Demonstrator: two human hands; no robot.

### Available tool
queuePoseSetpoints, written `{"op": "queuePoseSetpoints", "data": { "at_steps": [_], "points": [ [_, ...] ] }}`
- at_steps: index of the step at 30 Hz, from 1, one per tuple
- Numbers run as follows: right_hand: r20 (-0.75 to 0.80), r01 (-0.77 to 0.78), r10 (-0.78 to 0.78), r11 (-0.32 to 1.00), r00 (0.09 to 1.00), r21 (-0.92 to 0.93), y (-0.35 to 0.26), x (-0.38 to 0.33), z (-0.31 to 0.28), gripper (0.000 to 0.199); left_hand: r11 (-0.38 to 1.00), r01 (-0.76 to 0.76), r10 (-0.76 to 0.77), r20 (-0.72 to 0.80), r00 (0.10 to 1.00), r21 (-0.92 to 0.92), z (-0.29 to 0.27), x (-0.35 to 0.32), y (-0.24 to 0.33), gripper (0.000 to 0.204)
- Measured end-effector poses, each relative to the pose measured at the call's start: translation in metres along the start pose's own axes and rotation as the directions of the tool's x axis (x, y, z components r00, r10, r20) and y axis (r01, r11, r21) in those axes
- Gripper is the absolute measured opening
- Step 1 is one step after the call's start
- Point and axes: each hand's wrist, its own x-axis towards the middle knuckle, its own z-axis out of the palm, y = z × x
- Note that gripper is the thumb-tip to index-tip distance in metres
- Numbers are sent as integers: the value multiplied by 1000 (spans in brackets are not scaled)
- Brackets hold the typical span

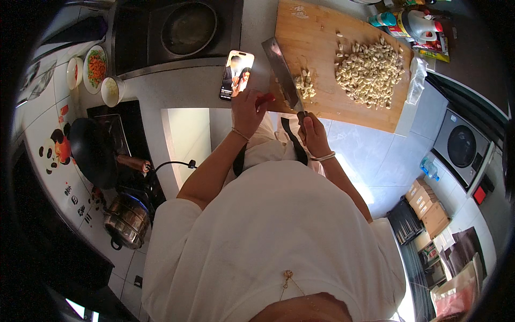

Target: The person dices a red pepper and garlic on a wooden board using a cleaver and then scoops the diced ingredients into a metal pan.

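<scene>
My right hand is wrapped round the handle of a kitchen knife. Its long, broad blade slants up and left over the near left part of a wooden cutting board. Just right of the blade lies a small heap of chopped pale pieces. A much larger pile of whole pale pieces, like peeled garlic cloves or nuts, covers the board's right half. My left hand is at the lower end of a lit phone, fingers partly extended and nothing visibly held. Whether a fingertip touches the screen is unclear.
A dark pan sits at the back left. Bowls of diced vegetables and pale bits stand farther left, above a black wok and a metal pot. Bottles stand behind the board's right corner.
</scene>
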Motion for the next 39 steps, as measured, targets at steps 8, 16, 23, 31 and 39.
{"op": "queuePoseSetpoints", "data": {
  "at_steps": [8, 16, 23, 31, 39],
  "points": [
    [-78, 44, -48, 997, 996, -58, -14, 7, -19, 40, 996, -92, 92, 4, 996, -10, 46, 9, 8, 28],
    [-88, 21, -34, 989, 996, -146, -29, -4, -12, 40, 996, -86, 86, -12, 996, -9, 34, 12, 9, 27],
    [-101, -4, -19, 975, 995, -224, -30, -11, -9, 38, 999, -37, 36, -90, 995, -8, 49, 9, 12, 16],
    [-91, 60, -83, 970, 992, -235, -16, 9, -3, 36, 998, -59, 59, -20, 998, -8, 48, 12, 12, 11],
    [-85, 19, -38, 977, 996, -214, -42, 0, -1, 36, 998, -58, 59, -50, 997, 37, 45, 12, 13, 9]
  ]
}}
